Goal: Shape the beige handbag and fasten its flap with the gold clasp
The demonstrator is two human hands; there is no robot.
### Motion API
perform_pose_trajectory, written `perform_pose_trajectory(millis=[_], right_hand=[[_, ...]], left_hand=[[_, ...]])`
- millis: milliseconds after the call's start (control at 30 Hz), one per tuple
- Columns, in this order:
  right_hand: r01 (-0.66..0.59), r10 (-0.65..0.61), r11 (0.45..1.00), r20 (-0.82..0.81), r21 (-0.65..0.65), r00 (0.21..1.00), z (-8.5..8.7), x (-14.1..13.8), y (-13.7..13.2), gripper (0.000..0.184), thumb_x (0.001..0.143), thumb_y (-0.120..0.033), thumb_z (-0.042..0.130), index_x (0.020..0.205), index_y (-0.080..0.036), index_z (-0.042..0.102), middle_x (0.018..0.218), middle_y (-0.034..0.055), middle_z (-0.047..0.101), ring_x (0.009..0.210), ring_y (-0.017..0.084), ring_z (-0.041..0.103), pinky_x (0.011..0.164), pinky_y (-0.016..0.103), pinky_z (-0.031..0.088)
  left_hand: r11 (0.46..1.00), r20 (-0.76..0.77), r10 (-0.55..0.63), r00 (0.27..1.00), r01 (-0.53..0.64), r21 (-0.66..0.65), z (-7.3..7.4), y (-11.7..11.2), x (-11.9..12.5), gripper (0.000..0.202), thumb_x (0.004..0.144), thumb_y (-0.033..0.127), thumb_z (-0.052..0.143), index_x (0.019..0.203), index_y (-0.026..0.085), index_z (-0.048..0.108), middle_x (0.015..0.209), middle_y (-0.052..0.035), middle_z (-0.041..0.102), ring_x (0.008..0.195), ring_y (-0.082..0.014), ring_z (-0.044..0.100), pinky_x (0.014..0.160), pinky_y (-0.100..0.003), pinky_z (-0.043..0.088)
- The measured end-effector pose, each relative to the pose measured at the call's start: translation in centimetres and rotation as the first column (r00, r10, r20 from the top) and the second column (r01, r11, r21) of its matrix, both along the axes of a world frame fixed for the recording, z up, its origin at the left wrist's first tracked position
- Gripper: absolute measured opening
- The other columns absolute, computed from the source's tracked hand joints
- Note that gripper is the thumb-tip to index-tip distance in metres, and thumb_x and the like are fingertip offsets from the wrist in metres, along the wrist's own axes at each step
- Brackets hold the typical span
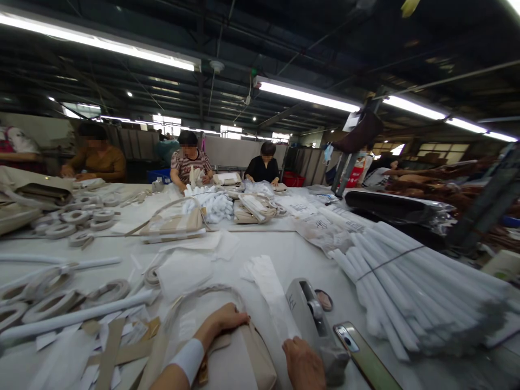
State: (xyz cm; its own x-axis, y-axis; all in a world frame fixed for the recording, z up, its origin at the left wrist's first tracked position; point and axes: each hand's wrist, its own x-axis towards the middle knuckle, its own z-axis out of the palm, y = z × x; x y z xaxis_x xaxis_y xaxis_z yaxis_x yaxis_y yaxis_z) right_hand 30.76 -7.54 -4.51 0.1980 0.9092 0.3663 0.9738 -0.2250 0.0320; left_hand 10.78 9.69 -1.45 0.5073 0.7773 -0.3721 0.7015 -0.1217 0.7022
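Observation:
A beige handbag [260, 352] with a long curved strap lies in front of me, white paper or film on it. My left hand [225, 318], a white band at its wrist, is closed over the bag's upper edge. Just right of the bag, my right hand [304, 364] has its fingers curled at the lower end of long white paper strips [270, 284]; what is between the fingertips is hidden. Beside that hand stands a grey tape dispenser [298, 295] with dark handwriting, and a small round object [324, 299] lies against it.
A phone [365, 355] lies right of the dispenser, below a tied bundle of white tubes [418, 287]. Rolled beige strips [52, 309], a white tube [77, 319] and paper scraps [122, 346] cover the left. Across the table, several people work among bags [174, 223].

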Motion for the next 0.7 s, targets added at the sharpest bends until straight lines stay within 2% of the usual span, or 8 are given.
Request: perform_pose_trajectory(millis=[100,200,367,467,567,633,700], right_hand=[[0.024,-0.024,1.000,0.012,0.004,1.000,-0.6,-0.4,-0.5,0.026,0.084,-0.004,0.052,0.066,-0.019,0.064,0.066,0.0044,0.062,0.067,0.021,0.063,0.060,0.030,0.041],[0.043,-0.042,0.999,0.045,-0.013,0.998,-0.6,-0.6,-0.8,0.028,0.083,0.000,0.050,0.069,-0.020,0.064,0.068,0.0033,0.062,0.069,0.018,0.063,0.060,0.027,0.041],[0.030,-0.023,0.992,0.062,-0.125,0.998,1.5,-2.0,-1.8,0.031,0.081,0.002,0.049,0.081,-0.024,0.066,0.073,0.0022,0.062,0.073,0.017,0.063,0.061,0.023,0.041],[-0.003,0.010,0.977,0.030,-0.215,1.000,2.8,-3.3,-3.0,0.038,0.080,0.004,0.046,0.092,-0.026,0.066,0.078,0.0028,0.064,0.076,0.017,0.064,0.062,0.023,0.042],[-0.060,0.051,0.957,-0.038,-0.285,0.998,2.8,-4.8,-4.5,0.046,0.078,0.006,0.041,0.100,-0.027,0.065,0.082,0.0034,0.065,0.077,0.018,0.065,0.064,0.024,0.043],[-0.103,0.073,0.931,-0.098,-0.349,0.993,2.4,-6.0,-5.4,0.044,0.078,0.004,0.043,0.099,-0.027,0.065,0.084,0.0037,0.066,0.079,0.019,0.065,0.066,0.024,0.043],[-0.164,0.090,0.879,-0.183,-0.448,0.979,2.3,-7.1,-6.2,0.033,0.079,-0.003,0.052,0.098,-0.025,0.066,0.087,0.0045,0.067,0.081,0.021,0.065,0.067,0.025,0.044]], left_hand=[[1.000,0.023,0.024,0.999,-0.024,0.001,0.2,-0.2,0.2,0.037,0.060,0.057,0.068,0.071,0.023,0.064,0.083,-0.0061,0.070,0.084,-0.0308,0.064,0.064,-0.033,0.044],[0.998,0.035,0.054,0.998,-0.053,-0.025,0.2,-0.4,0.5,0.033,0.054,0.050,0.074,0.066,0.022,0.061,0.081,-0.0070,0.070,0.081,-0.0316,0.065,0.061,-0.033,0.044],[0.992,0.103,0.095,0.990,-0.086,-0.091,0.6,-0.2,-0.5,0.030,0.055,0.044,0.072,0.070,0.020,0.061,0.083,-0.0080,0.070,0.083,-0.0308,0.064,0.061,-0.032,0.044],[0.987,0.171,0.121,0.978,-0.099,-0.130,1.4,0.3,-2.0,0.033,0.061,0.046,0.068,0.077,0.018,0.063,0.086,-0.0068,0.070,0.087,-0.0279,0.063,0.064,-0.030,0.046],[0.981,0.233,0.135,0.963,-0.097,-0.167,2.6,1.0,-3.5,0.037,0.065,0.049,0.064,0.084,0.017,0.064,0.087,-0.0051,0.070,0.088,-0.0244,0.062,0.069,-0.029,0.047],[0.979,0.268,0.136,0.954,-0.088,-0.184,3.4,1.3,-4.2,0.040,0.066,0.051,0.063,0.086,0.017,0.065,0.087,-0.0043,0.069,0.088,-0.0231,0.062,0.070,-0.028,0.048],[0.978,0.295,0.132,0.946,-0.076,-0.194,4.1,1.4,-4.6,0.041,0.066,0.052,0.062,0.087,0.017,0.065,0.087,-0.0035,0.069,0.087,-0.0224,0.062,0.071,-0.028,0.048]])
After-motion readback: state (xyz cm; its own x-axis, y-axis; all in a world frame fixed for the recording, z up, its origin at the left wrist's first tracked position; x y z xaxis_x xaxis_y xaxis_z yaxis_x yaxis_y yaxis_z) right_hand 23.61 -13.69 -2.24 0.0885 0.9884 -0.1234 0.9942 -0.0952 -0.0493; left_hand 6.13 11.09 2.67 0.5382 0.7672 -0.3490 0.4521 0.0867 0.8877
